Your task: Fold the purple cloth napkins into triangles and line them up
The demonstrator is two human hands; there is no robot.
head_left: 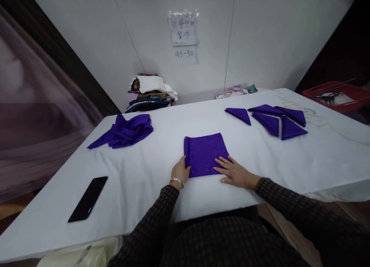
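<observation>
A purple cloth napkin [204, 151], folded into a rough square, lies flat on the white-covered table in front of me. My left hand [180, 170] is at its left edge, thumb and fingers closed on the folded layers near the lower corner. Spread flat, my right hand [232, 171] rests on the lower right part of the same napkin. Farther off to the right lie several purple napkins [266, 122] folded into triangles. A loose, crumpled heap of purple cloth [130, 130] is at the left.
A black phone [88, 199] lies on the white tablecloth [138, 205] at the near left. Stacked clothes [152, 91] and more fabric [235, 91] stand behind the far edge. A red basket [338, 95] is at the far right. Handwritten paper signs [184, 36] hang on the wall.
</observation>
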